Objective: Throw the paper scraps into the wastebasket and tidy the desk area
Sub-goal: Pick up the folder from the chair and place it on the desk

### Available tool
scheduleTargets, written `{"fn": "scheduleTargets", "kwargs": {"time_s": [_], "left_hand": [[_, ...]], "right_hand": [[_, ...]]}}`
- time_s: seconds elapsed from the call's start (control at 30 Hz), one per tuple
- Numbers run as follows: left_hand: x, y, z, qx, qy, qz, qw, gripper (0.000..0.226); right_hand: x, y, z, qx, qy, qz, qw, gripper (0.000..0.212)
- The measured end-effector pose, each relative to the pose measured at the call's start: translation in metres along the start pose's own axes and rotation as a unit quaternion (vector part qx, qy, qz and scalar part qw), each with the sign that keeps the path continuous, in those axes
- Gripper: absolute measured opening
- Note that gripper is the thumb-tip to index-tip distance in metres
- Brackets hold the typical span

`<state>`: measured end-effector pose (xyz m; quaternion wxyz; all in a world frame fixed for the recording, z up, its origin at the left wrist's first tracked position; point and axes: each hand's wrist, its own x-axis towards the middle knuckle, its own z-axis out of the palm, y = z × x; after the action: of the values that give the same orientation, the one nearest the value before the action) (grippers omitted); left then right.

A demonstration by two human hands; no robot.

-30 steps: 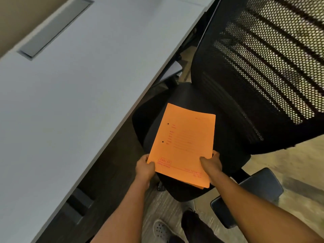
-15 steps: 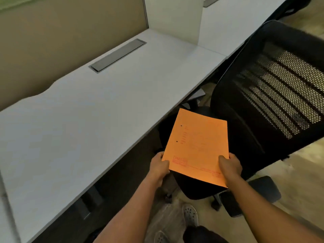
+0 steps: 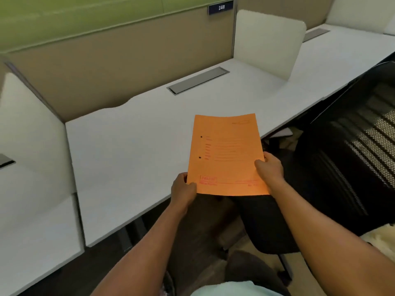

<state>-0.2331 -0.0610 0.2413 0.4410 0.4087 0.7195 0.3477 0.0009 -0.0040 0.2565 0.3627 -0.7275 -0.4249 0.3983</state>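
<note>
Left hand and right hand both grasp the orange folder, held over the white bench front edge.

Red print on the orange folder is too blurred to read – only two black punch holes come out clear. The folder covers the fingers of both the left hand and the right hand, thumbs alone showing on top, and hides the desk edge beneath it. The black mesh chair is cut off by the right edge – its base is lost in shadow.
</note>
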Motion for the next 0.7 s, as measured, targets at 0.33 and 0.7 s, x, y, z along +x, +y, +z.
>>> {"fn": "scheduleTargets", "kwargs": {"time_s": [0.33,0.7], "left_hand": [[0.055,0.005,-0.063,-0.050,0.114,-0.014,0.992,0.028],[0.222,-0.004,-0.079,-0.123,0.141,-0.104,0.977,0.030]], "right_hand": [[0.051,-0.083,0.087,-0.027,-0.115,-0.085,0.989,0.036],[0.212,-0.114,0.217,-0.114,-0.176,-0.068,0.975,0.061]]}}
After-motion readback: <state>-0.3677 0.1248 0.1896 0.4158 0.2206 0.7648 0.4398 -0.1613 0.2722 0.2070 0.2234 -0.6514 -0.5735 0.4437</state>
